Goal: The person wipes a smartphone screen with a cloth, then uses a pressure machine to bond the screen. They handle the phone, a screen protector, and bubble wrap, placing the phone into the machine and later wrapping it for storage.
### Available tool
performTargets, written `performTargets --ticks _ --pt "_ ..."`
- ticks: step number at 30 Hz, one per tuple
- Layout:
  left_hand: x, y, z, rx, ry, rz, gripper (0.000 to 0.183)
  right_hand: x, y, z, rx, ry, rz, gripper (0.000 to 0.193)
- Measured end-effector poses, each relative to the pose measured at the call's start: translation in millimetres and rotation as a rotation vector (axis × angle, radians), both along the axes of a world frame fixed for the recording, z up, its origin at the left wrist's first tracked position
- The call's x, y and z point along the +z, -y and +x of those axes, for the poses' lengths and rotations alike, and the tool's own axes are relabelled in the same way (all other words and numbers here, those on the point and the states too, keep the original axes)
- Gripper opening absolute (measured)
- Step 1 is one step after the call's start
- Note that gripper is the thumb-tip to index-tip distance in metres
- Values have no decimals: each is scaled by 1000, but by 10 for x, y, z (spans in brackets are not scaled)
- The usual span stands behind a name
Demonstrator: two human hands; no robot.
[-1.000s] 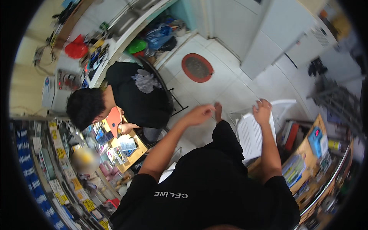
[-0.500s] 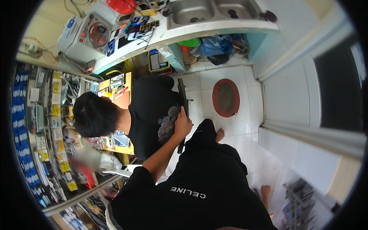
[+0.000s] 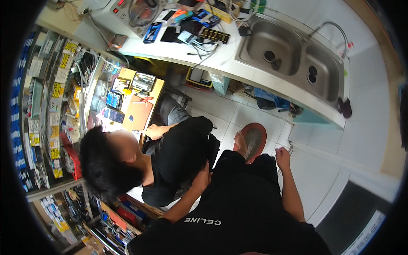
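Observation:
My left hand (image 3: 201, 180) rests low against the back of a seated person in a black shirt (image 3: 178, 146), beside the dark chair back (image 3: 213, 146). Most of its fingers are hidden, so their grip is unclear. My right hand (image 3: 282, 158) hangs to the right of my knees, fingers curled into a loose fist, with nothing visible in it. Below it is white tiled floor. One of my bare feet (image 3: 241, 142) stands on a red-rimmed oval mat (image 3: 255, 146).
The person sits at a lit wooden workbench (image 3: 158, 91) holding phones and tools. Ahead runs a white counter (image 3: 170, 53) with a double steel sink (image 3: 272, 46), cables and a machine (image 3: 127, 15). Shelves of packaged parts (image 3: 55, 110) line the left. A white door with a dark pane (image 3: 350, 216) is at right.
My view has shifted, bringing more of the sink and workbench into sight. My right hand has come into view. One foot is now on the mat. My left hand stays at the person's back.

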State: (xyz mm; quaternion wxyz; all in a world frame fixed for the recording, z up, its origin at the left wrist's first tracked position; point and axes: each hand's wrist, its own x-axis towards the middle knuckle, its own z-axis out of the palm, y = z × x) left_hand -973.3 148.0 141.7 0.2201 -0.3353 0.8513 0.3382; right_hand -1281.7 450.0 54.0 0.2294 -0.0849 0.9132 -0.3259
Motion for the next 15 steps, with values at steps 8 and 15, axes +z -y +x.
performTargets --ticks 8,15 --pt "147 -310 -166 348 307 58 72 -30 2324 -690 947 88 15 20" --pt "120 -780 -432 774 92 -359 40 -329 3745 -640 1309 311 171 28"
